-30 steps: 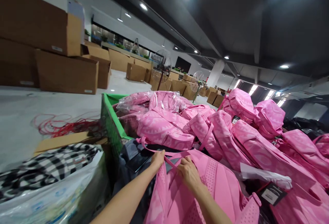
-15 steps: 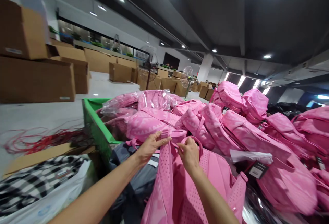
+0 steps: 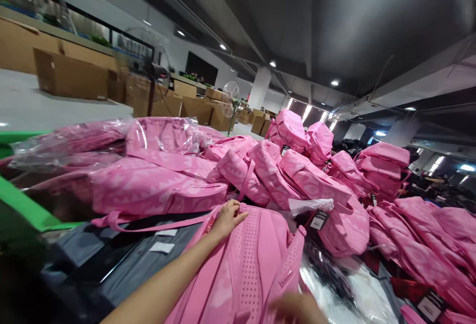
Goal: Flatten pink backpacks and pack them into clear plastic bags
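Observation:
A pink backpack (image 3: pixel 250 259) stands before me with its perforated padded back and shoulder straps facing me. My left hand (image 3: pixel 227 220) is closed on its top edge, near the carry handle. Low in the view, my right hand (image 3: pixel 297 308) is smeared by motion beside the lower part of the right strap; its fingers cannot be made out. Behind the held bag lies another pink patterned backpack (image 3: pixel 148 187), with a thin strap trailing left. Dark grey folded goods (image 3: pixel 145 259) with white labels lie to the left.
Piled pink backpacks (image 3: pixel 334 190) stretch along the back and right, some carrying black tags (image 3: pixel 319 220). Plastic-wrapped bags (image 3: pixel 163 135) sit at the back left, by a green bin rim (image 3: pixel 26 205). Clear plastic bags (image 3: pixel 345 284) lie at right. Cardboard boxes (image 3: pixel 70 73) and fans (image 3: pixel 229 98) stand beyond.
My view has swung to the right. The right hand has left the bag's top handle and dropped down its right side. My left hand has moved from the strap's end to the bag's top edge.

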Motion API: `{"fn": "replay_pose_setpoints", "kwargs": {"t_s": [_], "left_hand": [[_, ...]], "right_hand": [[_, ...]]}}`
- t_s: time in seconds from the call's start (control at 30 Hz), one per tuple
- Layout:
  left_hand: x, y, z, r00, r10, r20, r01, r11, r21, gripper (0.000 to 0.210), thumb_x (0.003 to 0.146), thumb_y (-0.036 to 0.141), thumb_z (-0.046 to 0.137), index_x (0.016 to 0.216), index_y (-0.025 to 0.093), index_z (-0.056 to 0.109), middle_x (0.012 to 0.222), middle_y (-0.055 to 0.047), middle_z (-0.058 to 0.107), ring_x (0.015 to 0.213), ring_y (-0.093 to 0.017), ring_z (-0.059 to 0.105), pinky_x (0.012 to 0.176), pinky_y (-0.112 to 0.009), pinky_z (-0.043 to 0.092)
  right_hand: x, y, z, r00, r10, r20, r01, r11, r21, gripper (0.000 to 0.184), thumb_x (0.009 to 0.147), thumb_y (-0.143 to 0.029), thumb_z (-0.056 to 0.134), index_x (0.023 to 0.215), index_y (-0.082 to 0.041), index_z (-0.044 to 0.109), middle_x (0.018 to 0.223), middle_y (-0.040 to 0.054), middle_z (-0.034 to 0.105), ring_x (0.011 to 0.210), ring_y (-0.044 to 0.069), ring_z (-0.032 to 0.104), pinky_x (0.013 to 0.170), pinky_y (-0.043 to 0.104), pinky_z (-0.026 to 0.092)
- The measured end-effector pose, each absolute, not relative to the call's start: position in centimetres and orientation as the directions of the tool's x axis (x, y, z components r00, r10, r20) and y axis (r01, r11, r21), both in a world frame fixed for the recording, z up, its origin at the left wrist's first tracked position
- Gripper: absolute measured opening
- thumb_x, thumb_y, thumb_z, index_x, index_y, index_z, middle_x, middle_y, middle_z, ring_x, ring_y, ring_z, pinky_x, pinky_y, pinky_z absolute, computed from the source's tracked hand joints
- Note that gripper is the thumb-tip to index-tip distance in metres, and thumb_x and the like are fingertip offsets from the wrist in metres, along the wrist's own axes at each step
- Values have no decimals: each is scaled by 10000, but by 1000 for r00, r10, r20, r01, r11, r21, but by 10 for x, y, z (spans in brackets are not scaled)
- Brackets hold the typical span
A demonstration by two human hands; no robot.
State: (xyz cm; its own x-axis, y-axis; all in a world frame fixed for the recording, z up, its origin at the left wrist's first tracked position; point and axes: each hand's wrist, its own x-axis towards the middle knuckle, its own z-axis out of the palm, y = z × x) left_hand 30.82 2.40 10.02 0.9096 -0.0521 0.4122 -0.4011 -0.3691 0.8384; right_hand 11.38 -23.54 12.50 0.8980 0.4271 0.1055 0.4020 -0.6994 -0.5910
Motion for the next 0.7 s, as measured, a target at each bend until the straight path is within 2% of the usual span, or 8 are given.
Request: {"fn": "replay_pose_setpoints", "kwargs": {"t_s": [0.07,0.13,0.2,0.3,0.4,0.47,0.6,0.7], "left_hand": [[306,20,97,893,-14,451,-402,-476,782,198,815,286,677,959,161,624,1115,-129,580,1095,-335,577,999,-501,473],[298,14,103,858,-41,513,-446,-553,703,406,856,205,641,1252,151,566,1387,-185,490,1332,-380,446,1141,-584,342],[287,0,112,809,-161,565,-539,-586,605,477,886,157,620,1353,170,524,1481,-182,454,1413,-371,358,1199,-607,240],[273,-33,118,693,-457,558,-718,-508,476,347,904,146,636,1243,212,618,1314,-105,623,1263,-281,518,1143,-465,380],[271,-71,111,564,-652,507,-822,-381,424,317,846,130,704,1144,226,659,1178,-33,692,1129,-207,596,1022,-311,456],[275,-91,102,536,-682,497,-836,-346,427,279,817,130,724,1077,213,668,1134,-21,699,1088,-202,602,983,-301,452],[286,-113,85,543,-655,526,-829,-318,459,30,913,205,657,913,185,680,1031,-34,703,1052,-229,597,993,-371,411],[293,-118,76,555,-628,546,-819,-296,492,121,901,202,668,789,158,656,888,-43,685,940,-222,605,931,-369,441]], "right_hand": [[141,-266,152,972,165,170,233,-785,-574,562,975,-692,362,929,-216,657,702,47,639,655,206,612,626,299,460],[176,-287,169,979,-153,138,-50,-828,-559,555,962,-692,301,889,-226,593,630,46,639,587,217,616,588,302,434],[210,-293,174,958,-266,105,-166,-817,-553,512,945,-673,322,816,-235,552,520,34,587,493,225,587,531,300,399],[240,-279,172,951,-240,197,-99,-837,-538,424,871,-597,488,631,-249,463,519,54,567,538,237,604,549,302,394],[231,-258,170,914,-159,373,52,-866,-497,336,822,-521,539,654,-248,436,651,63,627,652,230,638,639,302,439],[211,-249,169,873,-60,485,207,-853,-479,310,850,-534,524,768,-235,501,694,37,655,641,204,654,641,278,475],[171,-232,167,719,104,687,500,-764,-408,228,892,-444,594,846,-222,579,626,-13,680,512,148,672,502,186,494],[154,-217,169,572,164,804,597,-755,-272,113,894,-323,631,857,-219,604,626,-38,689,496,117,674,502,134,502]]}}
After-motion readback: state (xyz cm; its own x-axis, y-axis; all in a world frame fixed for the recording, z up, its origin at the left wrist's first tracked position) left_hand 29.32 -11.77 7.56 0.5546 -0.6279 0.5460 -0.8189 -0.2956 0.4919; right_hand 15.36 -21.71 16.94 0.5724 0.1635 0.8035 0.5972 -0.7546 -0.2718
